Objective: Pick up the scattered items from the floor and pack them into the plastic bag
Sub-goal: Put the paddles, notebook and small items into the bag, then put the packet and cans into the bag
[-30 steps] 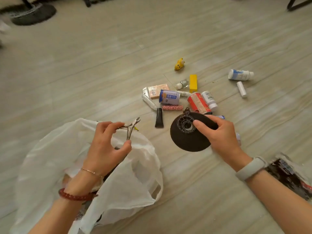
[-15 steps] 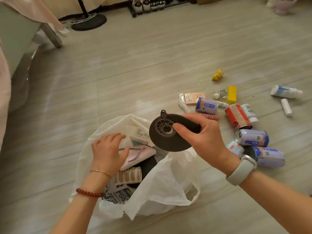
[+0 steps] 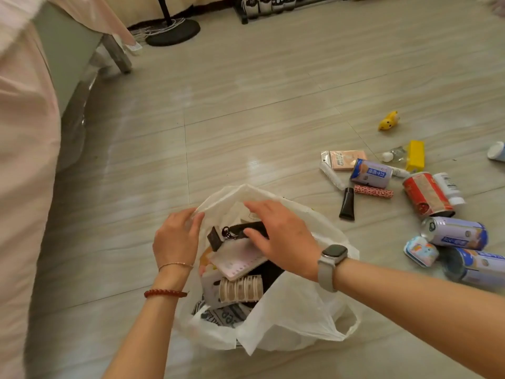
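Observation:
The white plastic bag point(image 3: 287, 318) lies open on the floor in front of me, with a notebook, a hair clip and papers inside. My left hand point(image 3: 175, 236) pinches the bag's far-left rim. My right hand point(image 3: 281, 236) reaches into the opening, with thumb and fingers around a dark round pouch point(image 3: 246, 227) that rests on the contents. To the right on the floor lie a purple can point(image 3: 370, 173), a red can point(image 3: 426, 195), two more cans point(image 3: 456, 232), a black tube point(image 3: 347, 203), a pink patterned tube point(image 3: 373, 191), a yellow box point(image 3: 415, 155) and a yellow toy point(image 3: 388, 120).
A bed with a pink cover point(image 3: 24, 160) runs along the left side. A fan's round black base point(image 3: 173, 31) and a shoe rack point(image 3: 267, 6) stand at the far end. A small tin point(image 3: 420, 251) and a white bottle point(image 3: 449, 188) lie among the cans.
My right hand carried the dark round pouch from the floor over the bag and down into it. My left hand dropped the nippers and moved to the bag's rim.

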Tool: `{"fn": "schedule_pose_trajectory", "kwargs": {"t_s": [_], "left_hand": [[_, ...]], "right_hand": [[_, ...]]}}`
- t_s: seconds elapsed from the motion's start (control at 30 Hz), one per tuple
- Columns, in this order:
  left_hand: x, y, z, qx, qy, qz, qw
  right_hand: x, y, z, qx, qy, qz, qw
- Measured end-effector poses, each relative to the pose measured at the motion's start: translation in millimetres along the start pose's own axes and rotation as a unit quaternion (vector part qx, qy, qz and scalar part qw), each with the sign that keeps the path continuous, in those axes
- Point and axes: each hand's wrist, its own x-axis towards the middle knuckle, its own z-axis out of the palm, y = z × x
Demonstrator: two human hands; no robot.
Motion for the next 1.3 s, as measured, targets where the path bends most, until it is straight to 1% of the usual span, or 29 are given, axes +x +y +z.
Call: {"fn": "schedule_pose_trajectory", "kwargs": {"t_s": [0.03, 0.07, 0.1, 0.13, 0.17, 0.23, 0.27, 0.33, 0.4, 0.5, 0.57, 0.63, 0.7, 0.77, 0.83, 0.87, 0.93, 1.0, 1.1, 1.23, 1.3], "left_hand": [[0, 3, 0, -0.018, 0.01, 0.008, 1.0], [0, 5, 0, -0.03, 0.014, 0.015, 0.999], [0, 8, 0, -0.039, 0.014, 0.018, 0.999], [-1, 10, 1, -0.043, 0.017, 0.02, 0.999], [-1, 13, 1, -0.038, 0.025, 0.025, 0.999], [-6, 26, 4, -0.022, 0.041, 0.049, 0.998], [-10, 37, 6, -0.022, 0.043, 0.074, 0.996], [-21, 67, 12, -0.037, 0.022, 0.145, 0.989], [-36, 104, 22, -0.066, -0.016, 0.22, 0.973], [-63, 159, 42, -0.102, -0.088, 0.333, 0.933], [-83, 190, 61, -0.107, -0.161, 0.39, 0.9], [-101, 214, 84, -0.084, -0.246, 0.418, 0.871], [-119, 233, 111, -0.033, -0.324, 0.433, 0.84], [-133, 250, 136, 0.04, -0.391, 0.439, 0.808], [-146, 269, 159, 0.108, -0.416, 0.464, 0.775], [-152, 279, 167, 0.123, -0.418, 0.475, 0.765], [-164, 299, 184, 0.127, -0.415, 0.488, 0.757], [-175, 316, 201, 0.128, -0.401, 0.511, 0.749], [-189, 335, 225, 0.131, -0.396, 0.52, 0.745], [-199, 348, 249, 0.157, -0.359, 0.495, 0.775], [-202, 351, 254, 0.165, -0.322, 0.497, 0.788]], "right_hand": [[-3, 4, 5, -0.042, -0.071, -0.037, 0.996], [-8, 9, 9, -0.085, -0.12, -0.082, 0.986], [-14, 12, 10, -0.116, -0.139, -0.123, 0.976], [-20, 16, 8, -0.139, -0.142, -0.144, 0.969], [-27, 21, 5, -0.148, -0.128, -0.146, 0.97], [-39, 31, -9, -0.116, -0.097, -0.124, 0.981], [-45, 37, -19, -0.091, -0.074, -0.106, 0.987], [-62, 54, -38, -0.05, -0.012, -0.047, 0.998], [-87, 76, -55, -0.031, 0.05, 0.034, 0.998], [-143, 118, -75, -0.036, 0.1, 0.191, 0.976], [-190, 148, -84, -0.052, 0.106, 0.306, 0.945], [-236, 172, -94, -0.088, 0.099, 0.401, 0.906], [-275, 190, -105, -0.131, 0.049, 0.503, 0.853], [-308, 205, -111, -0.143, 0.011, 0.588, 0.796], [-330, 215, -113, -0.121, -0.015, 0.647, 0.753], [-338, 219, -111, -0.104, -0.031, 0.667, 0.737], [-348, 225, -106, -0.083, -0.065, 0.688, 0.718], [-351, 230, -102, -0.1, -0.087, 0.687, 0.714], [-351, 234, -102, -0.152, -0.108, 0.659, 0.728], [-354, 239, -113, -0.203, -0.105, 0.622, 0.749], [-357, 240, -120, -0.202, -0.075, 0.61, 0.763]]}}
